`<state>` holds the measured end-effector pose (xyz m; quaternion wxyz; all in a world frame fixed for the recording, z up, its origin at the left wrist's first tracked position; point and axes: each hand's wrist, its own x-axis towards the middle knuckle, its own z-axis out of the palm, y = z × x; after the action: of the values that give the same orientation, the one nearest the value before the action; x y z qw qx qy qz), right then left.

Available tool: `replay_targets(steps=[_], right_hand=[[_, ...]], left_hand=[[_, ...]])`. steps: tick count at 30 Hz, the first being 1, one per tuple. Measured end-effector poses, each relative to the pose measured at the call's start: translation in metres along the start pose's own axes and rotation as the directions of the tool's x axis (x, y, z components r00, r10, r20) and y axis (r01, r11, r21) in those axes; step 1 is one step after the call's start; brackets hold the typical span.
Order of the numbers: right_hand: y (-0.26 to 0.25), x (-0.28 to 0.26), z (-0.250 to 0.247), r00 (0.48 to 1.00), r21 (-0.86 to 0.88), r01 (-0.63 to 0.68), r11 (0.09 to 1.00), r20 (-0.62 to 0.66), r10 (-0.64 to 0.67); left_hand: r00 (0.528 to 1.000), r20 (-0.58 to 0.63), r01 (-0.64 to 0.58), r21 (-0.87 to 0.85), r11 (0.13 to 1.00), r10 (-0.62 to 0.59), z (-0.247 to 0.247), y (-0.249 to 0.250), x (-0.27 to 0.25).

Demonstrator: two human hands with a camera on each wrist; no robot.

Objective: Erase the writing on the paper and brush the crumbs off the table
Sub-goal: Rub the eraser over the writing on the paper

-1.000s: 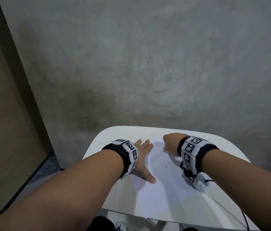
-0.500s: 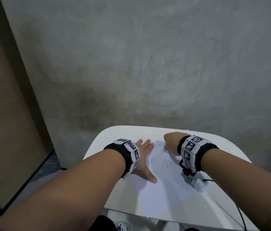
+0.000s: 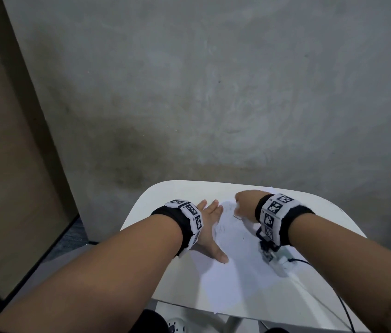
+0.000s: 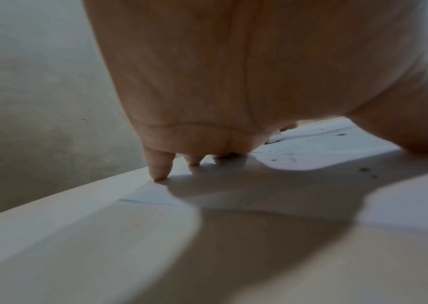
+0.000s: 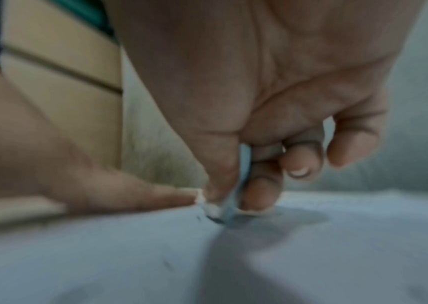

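Note:
A white sheet of paper [image 3: 235, 267] lies on the small white table [image 3: 165, 195], with faint pencil marks near its far end. My left hand [image 3: 210, 227] lies flat on the paper's left edge, fingers straight, holding it down; its fingertips [image 4: 159, 174] touch the surface. My right hand [image 3: 245, 203] pinches a small white eraser [image 5: 229, 205] between thumb and fingers, its tip pressed on the paper [image 5: 311, 257]. Dark eraser crumbs [image 4: 363, 169] dot the sheet.
A grey concrete wall [image 3: 213, 92] rises just behind the table. A wooden panel [image 3: 9, 164] stands at the left. A black cable [image 3: 343, 306] runs from my right wrist over the table's near right edge.
My right hand with the eraser has shifted slightly over the far part of the paper, rubbing. My left hand has stayed pressed on the paper.

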<state>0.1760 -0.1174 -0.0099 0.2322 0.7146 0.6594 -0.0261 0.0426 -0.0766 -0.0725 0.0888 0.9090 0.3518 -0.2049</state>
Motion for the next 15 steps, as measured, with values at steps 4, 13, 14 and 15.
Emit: replay_targets(steps=[4,13,14,15], right_hand=[[-0.015,-0.005,0.003,0.996,0.003,0.077,0.997,0.035,-0.077],[-0.015,0.001,0.004,0.997,0.073,0.073,0.995,0.029,-0.076],[-0.01,0.002,0.004,0.998,0.082,0.05,0.995,0.018,-0.052],[-0.005,0.002,0.001,1.0,0.071,0.01,0.997,0.015,-0.011]], left_hand=[[0.999,-0.031,-0.01,-0.036,0.999,0.009,0.003,0.0,0.001],[1.0,-0.021,-0.005,-0.022,1.0,0.005,-0.001,0.003,-0.004],[1.0,-0.01,0.001,-0.006,1.0,-0.001,-0.001,0.003,-0.004],[1.0,-0.004,0.007,0.005,1.0,-0.007,-0.002,0.004,-0.004]])
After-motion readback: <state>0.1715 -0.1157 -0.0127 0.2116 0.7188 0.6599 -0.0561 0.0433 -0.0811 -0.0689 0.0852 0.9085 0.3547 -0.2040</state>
